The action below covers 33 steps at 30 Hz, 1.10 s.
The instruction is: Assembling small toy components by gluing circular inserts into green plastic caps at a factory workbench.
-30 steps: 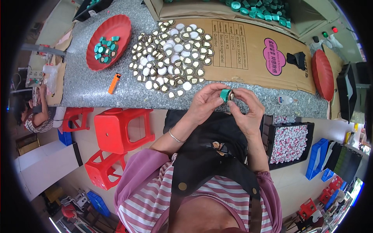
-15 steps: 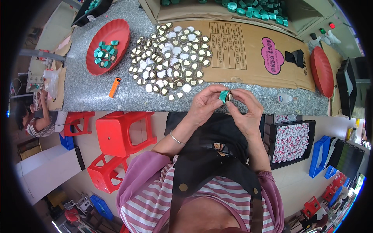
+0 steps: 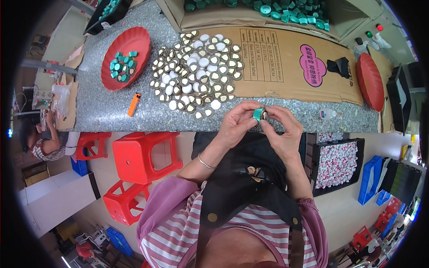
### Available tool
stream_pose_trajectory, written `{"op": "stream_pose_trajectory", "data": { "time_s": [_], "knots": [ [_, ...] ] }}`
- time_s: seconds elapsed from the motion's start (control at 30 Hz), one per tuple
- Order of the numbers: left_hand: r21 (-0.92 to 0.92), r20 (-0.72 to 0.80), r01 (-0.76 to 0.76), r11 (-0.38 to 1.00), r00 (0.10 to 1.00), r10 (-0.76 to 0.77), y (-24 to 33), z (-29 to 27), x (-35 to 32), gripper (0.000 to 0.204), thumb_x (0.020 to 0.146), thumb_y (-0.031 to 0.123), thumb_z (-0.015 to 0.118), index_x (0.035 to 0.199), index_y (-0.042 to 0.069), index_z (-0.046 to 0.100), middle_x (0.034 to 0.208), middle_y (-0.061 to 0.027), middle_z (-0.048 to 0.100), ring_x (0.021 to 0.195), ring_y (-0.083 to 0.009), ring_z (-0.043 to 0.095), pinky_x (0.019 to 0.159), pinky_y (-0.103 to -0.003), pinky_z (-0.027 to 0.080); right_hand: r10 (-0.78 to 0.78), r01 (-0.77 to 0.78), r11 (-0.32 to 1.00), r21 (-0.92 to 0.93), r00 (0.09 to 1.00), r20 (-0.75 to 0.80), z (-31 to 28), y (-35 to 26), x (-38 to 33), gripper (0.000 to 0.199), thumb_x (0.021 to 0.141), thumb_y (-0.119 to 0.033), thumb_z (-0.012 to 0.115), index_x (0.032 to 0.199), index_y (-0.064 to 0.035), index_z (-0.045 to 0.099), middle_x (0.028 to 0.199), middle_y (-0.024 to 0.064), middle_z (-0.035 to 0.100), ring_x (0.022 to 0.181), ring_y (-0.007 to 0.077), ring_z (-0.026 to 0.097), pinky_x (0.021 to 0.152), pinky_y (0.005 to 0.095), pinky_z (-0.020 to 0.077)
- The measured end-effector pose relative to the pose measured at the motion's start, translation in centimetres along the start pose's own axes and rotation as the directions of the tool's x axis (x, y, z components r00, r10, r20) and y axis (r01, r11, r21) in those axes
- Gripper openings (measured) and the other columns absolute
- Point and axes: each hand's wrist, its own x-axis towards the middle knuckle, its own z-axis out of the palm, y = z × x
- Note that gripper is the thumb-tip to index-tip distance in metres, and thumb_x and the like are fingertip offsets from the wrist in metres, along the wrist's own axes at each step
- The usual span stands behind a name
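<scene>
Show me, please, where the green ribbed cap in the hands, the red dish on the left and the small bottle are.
Green ribbed cap (image 3: 258, 114): head view, ribbed side.
Red dish (image 3: 134, 40): head view, bare inside.
Small bottle (image 3: 329, 115): head view, its body.

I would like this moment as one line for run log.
left hand: holds green cap | right hand: holds dark-rimmed piece at cap | left red dish: green caps inside

A head-worn fisheye camera looks down from just above the chest (image 3: 234, 245) toward the left hand (image 3: 234, 124), right hand (image 3: 286, 131) and counter (image 3: 98, 107).
</scene>
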Motion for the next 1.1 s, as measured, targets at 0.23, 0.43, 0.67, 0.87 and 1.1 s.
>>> {"op": "stream_pose_trajectory", "data": {
  "time_s": [0.23, 0.43, 0.67, 0.87, 1.1],
  "knots": [
    [0.01, 0.024, -0.004, 1.0, 1.0, 0.004, -0.2, -0.4, 0.0, 0.031, 0.084, -0.004, 0.054, 0.114, -0.001, 0.051, 0.118, -0.0091, 0.047, 0.113, -0.0188, 0.047, 0.098, -0.032, 0.037, 0.026, -0.026, 1.0, 0.002, 1.0, 0.006, 0.0, -0.1, -0.2, 0.031, 0.067, 0.003, 0.07, 0.097, -0.0002, 0.064, 0.096, 0.0117, 0.063, 0.084, 0.0189, 0.063, 0.073, 0.0271, 0.052],
    [0.054, 0.018, -0.009, 0.998, 1.0, 0.008, -0.4, -0.8, -0.2, 0.029, 0.083, -0.005, 0.055, 0.111, -0.001, 0.054, 0.118, -0.0087, 0.046, 0.114, -0.0196, 0.048, 0.098, -0.032, 0.038, 0.027, -0.024, 0.998, -0.053, 0.999, 0.047, -0.2, -0.1, -0.1, 0.029, 0.068, 0.0, 0.072, 0.096, -0.0034, 0.066, 0.095, 0.0098, 0.062, 0.086, 0.0202, 0.063, 0.075, 0.028, 0.0512],
    [0.151, -0.032, 0.035, 0.988, 0.999, -0.03, -0.3, -0.8, -0.4, 0.028, 0.084, -0.006, 0.053, 0.112, -0.001, 0.057, 0.12, -0.0112, 0.05, 0.111, -0.0193, 0.051, 0.093, -0.028, 0.044, -0.084, 0.091, 0.99, -0.105, 0.994, 0.066, -0.1, 0.8, -0.5, 0.033, 0.067, 0.003, 0.072, 0.099, -0.0041, 0.066, 0.093, 0.0083, 0.06, 0.083, 0.0176, 0.06, 0.071, 0.0258, 0.0492],
    [0.082, -0.06, 0.039, 0.996, 0.998, -0.034, 0.5, 0.3, -0.7, 0.029, 0.083, -0.006, 0.054, 0.112, -0.002, 0.056, 0.122, -0.0118, 0.051, 0.111, -0.018, 0.051, 0.093, -0.029, 0.045, -0.173, 0.178, 0.965, -0.195, 0.984, 0.041, 0.4, 1.2, -0.9, 0.029, 0.069, 0.003, 0.07, 0.098, -0.004, 0.066, 0.088, 0.0085, 0.06, 0.079, 0.0196, 0.06, 0.066, 0.027, 0.0494],
    [0.103, -0.176, 0.064, 0.993, 0.983, -0.046, -0.4, 1.0, -1.0, 0.027, 0.084, -0.004, 0.055, 0.111, -0.001, 0.055, 0.115, -0.0125, 0.056, 0.106, -0.0168, 0.054, 0.092, -0.028, 0.045, -0.18, 0.175, 0.974, -0.143, 0.983, -0.022, 1.2, 1.6, -1.6, 0.026, 0.07, 0.006, 0.067, 0.094, -0.0033, 0.066, 0.086, 0.0081, 0.059, 0.075, 0.0179, 0.059, 0.064, 0.0256, 0.0485]
  ]
}}
